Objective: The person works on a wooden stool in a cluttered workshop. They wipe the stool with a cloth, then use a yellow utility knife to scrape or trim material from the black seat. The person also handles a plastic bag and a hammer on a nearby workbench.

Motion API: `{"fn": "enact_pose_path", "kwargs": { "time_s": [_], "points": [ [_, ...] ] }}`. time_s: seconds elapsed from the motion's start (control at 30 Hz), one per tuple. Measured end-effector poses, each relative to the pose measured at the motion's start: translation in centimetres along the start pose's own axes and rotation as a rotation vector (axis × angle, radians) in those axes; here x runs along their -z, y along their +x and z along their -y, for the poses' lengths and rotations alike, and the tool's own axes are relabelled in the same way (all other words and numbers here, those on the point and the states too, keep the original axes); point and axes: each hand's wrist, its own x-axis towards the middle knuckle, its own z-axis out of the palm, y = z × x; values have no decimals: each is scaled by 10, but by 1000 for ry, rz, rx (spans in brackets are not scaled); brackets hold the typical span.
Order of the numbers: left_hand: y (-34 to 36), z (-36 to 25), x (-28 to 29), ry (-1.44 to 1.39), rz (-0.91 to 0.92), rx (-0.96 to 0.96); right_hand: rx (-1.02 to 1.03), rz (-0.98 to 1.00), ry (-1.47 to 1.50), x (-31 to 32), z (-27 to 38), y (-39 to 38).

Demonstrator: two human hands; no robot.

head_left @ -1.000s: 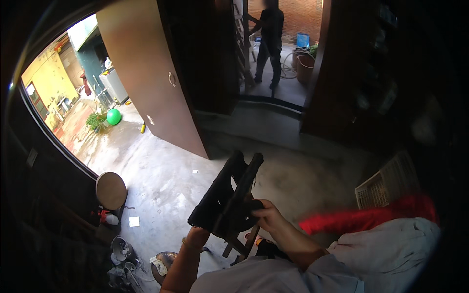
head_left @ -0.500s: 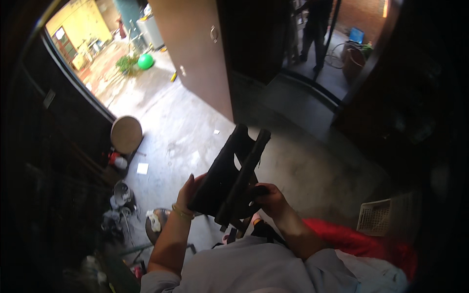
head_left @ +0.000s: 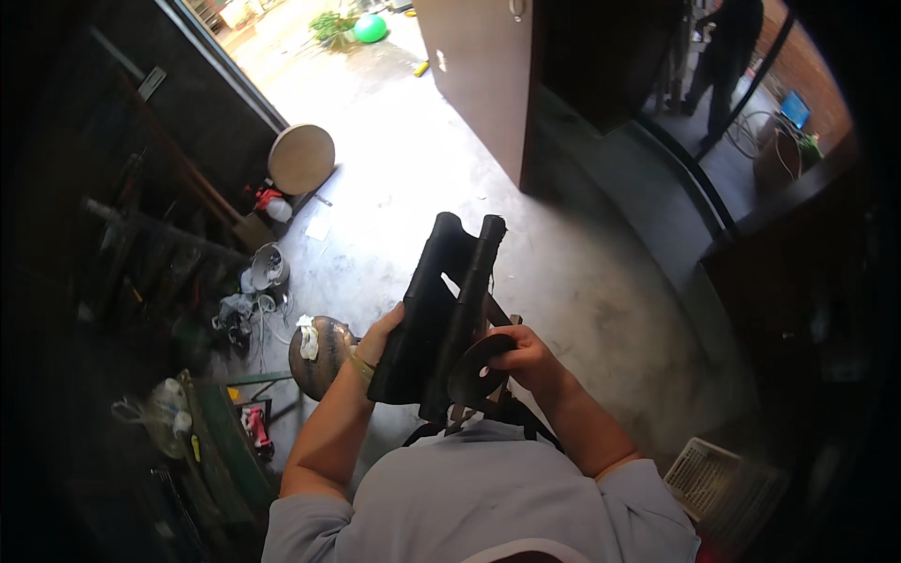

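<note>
I hold a black folding object (head_left: 413, 328) with two long rolled edges, a gap between them and narrow legs showing beneath. My left hand (head_left: 383, 338) grips its left side, fingers partly hidden behind it. My right hand (head_left: 521, 357) pinches a dark disc (head_left: 474, 380) with a small hole, against the object's right side; thin brown bars show around that hand.
A round board (head_left: 298, 158) leans by the bright doorway, near a bucket (head_left: 267, 261) and clutter along the left. A round stool (head_left: 317, 366) stands on the concrete floor (head_left: 591, 310). A door panel (head_left: 479, 103), a standing person (head_left: 727, 47) and a crate (head_left: 704, 474) are also in view.
My view has swung, so the doorways and clutter appear higher and farther right. Both hands still hold the black object; the disc at my right hand shows more clearly.
</note>
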Motion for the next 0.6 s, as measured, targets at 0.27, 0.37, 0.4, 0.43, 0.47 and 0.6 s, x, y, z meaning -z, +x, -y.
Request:
{"fn": "enact_pose_path", "kwargs": {
  "time_s": [0.27,0.37,0.4,0.43,0.47,0.6],
  "points": [
    [10,12,-6,11,46,-213,-171,162,27,-1,29,32],
    [9,11,-9,-66,126,-282,-211,217,21,3,30,49],
    [8,9,-5,-86,107,-304,-231,240,23,3,30,56],
    [8,7,-1,-105,84,-328,-227,262,2,1,33,63],
    [6,4,2,-123,59,-350,-222,285,-15,-1,34,71],
    [-9,-14,1,-188,-35,-419,-267,352,-12,-14,38,106]
  ]
}}
